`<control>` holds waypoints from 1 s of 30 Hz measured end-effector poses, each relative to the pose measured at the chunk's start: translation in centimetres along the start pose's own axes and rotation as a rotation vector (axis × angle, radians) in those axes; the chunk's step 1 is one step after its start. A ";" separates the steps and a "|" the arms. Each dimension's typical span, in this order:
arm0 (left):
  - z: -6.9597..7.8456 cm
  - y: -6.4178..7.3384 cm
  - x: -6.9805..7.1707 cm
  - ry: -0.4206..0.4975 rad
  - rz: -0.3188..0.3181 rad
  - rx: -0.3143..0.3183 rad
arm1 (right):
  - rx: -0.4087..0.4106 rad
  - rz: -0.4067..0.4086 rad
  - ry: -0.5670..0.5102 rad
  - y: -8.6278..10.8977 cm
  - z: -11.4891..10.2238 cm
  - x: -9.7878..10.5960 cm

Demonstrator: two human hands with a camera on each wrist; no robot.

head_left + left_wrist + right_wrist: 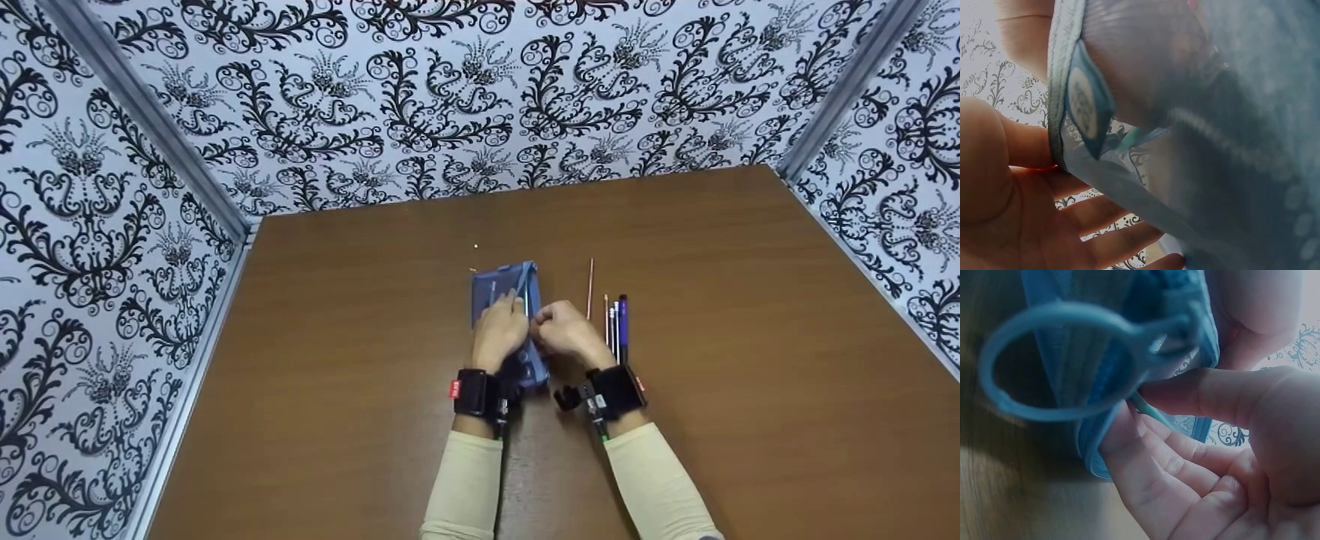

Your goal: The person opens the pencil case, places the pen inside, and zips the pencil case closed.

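Observation:
A blue pencil case (487, 289) with see-through panels and a zipper lies on the table under both hands. My left hand (501, 330) grips its edge, thumb on one side and spread fingers on the other, beside a small fabric tag (1086, 101) in the left wrist view. At the case's opening, my right hand (566, 330) pinches a slim green stick (1143, 406) between thumb and index finger; most of the stick is hidden. A pale blue ring (1055, 312) attached to the case hangs in front of the right wrist camera.
Right of the case, a thin pencil (591, 281) lies apart from a row of several pencils and pens, with a purple marker (623, 322) at its outer side. A tiny white speck (475, 246) is behind the case. Patterned walls (480, 97) enclose the brown table (337, 337).

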State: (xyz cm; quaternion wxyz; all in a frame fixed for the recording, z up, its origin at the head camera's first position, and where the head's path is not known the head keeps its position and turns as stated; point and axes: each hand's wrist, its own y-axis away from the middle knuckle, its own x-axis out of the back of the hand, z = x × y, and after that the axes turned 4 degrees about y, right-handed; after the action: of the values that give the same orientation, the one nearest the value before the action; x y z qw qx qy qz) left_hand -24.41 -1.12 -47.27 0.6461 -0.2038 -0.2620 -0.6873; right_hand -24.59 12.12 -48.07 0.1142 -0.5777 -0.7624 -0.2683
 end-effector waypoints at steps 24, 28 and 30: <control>-0.1 0.0 0.1 0.031 -0.010 -0.013 | 0.041 0.027 -0.005 -0.1 -0.1 -0.2; -0.2 -0.1 0.1 0.033 -0.009 -0.020 | 0.035 0.018 -0.018 0.0 -0.1 -0.1; -0.2 -0.1 0.1 0.038 -0.009 -0.024 | 0.035 0.014 -0.031 0.0 -0.1 -0.1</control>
State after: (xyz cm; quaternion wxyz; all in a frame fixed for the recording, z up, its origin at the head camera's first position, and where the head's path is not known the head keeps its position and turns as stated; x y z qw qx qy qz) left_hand -24.48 -1.32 -47.37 0.6455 -0.1974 -0.2422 -0.6970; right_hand -24.59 11.94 -48.02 0.1142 -0.5849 -0.7647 -0.2454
